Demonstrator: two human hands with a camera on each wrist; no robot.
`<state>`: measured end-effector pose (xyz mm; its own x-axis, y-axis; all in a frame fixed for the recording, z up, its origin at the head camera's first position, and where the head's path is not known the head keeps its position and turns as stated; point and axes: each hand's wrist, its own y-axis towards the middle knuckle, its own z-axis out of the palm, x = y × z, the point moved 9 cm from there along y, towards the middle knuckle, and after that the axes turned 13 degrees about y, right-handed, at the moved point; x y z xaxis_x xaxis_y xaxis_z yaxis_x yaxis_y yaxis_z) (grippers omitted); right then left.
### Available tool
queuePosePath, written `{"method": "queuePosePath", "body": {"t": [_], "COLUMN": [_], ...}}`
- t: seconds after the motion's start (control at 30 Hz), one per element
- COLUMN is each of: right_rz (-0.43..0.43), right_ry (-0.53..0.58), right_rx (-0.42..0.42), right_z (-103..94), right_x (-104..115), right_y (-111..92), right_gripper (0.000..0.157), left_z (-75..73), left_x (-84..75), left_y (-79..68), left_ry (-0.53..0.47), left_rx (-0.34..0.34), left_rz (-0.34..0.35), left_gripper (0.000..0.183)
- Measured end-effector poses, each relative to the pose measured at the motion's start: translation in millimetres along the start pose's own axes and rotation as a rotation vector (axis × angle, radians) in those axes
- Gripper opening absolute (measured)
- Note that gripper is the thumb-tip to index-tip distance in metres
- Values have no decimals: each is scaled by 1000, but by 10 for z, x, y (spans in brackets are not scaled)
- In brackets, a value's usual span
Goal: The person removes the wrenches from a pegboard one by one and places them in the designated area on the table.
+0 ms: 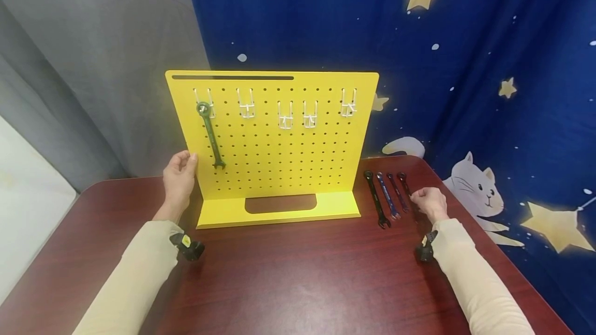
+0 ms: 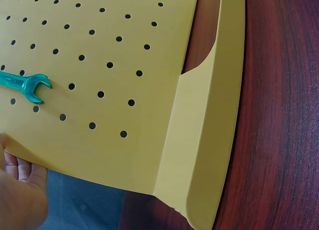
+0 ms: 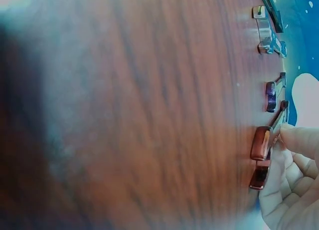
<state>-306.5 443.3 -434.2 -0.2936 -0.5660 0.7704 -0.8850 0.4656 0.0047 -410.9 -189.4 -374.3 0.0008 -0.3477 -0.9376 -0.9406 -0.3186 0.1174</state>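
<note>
My left hand (image 1: pixel 179 177) pinches the left edge of a yellow pegboard (image 1: pixel 279 169); in the left wrist view some of its fingers (image 2: pixel 25 171) show at the board's edge. A green combination wrench (image 1: pixel 213 138) hangs from the board's leftmost hook, open end down. On the table at the right, my right hand (image 1: pixel 429 203) pinches a reddish wrench (image 3: pixel 260 143), the rightmost of a row. Left of it lie a purple wrench (image 1: pixel 398 193), a blue wrench (image 1: pixel 387 195) and a black wrench (image 1: pixel 376 198). The hand partly hides the reddish wrench.
White double hooks (image 1: pixel 285 119) line the board's upper part, several with nothing on them. The board's base (image 1: pixel 337 206) stands on a dark red wooden table (image 1: pixel 288 278). A blue star-patterned curtain (image 1: pixel 316 19) and a grey curtain (image 1: pixel 102 66) hang behind.
</note>
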Motion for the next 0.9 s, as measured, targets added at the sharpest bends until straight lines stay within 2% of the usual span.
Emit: {"method": "queuePosePath", "body": {"t": [0.33,0.5,0.6,0.73,0.9], "right_rz": [-14,14,18,-31,-139], "right_ry": [20,164,274,407,557], "right_rx": [-2,-4,-33,-78,-45], "right_z": [-20,-2,4,-8,74], "right_x": [-27,-35,12,193,639], "right_y": [6,-34,-59,-132,-316], "right_gripper": [22,30,34,34,37], "left_z": [-10,-50,-76,-54,-6], "left_x": [18,36,58,62,30], "left_y": [5,6,17,18,13], "left_ry": [9,14,12,23,24], "left_rx": [1,-3,-12,-12,2], "left_rz": [-14,-11,-10,-8,19], "left_gripper": [36,36,34,36,43]}}
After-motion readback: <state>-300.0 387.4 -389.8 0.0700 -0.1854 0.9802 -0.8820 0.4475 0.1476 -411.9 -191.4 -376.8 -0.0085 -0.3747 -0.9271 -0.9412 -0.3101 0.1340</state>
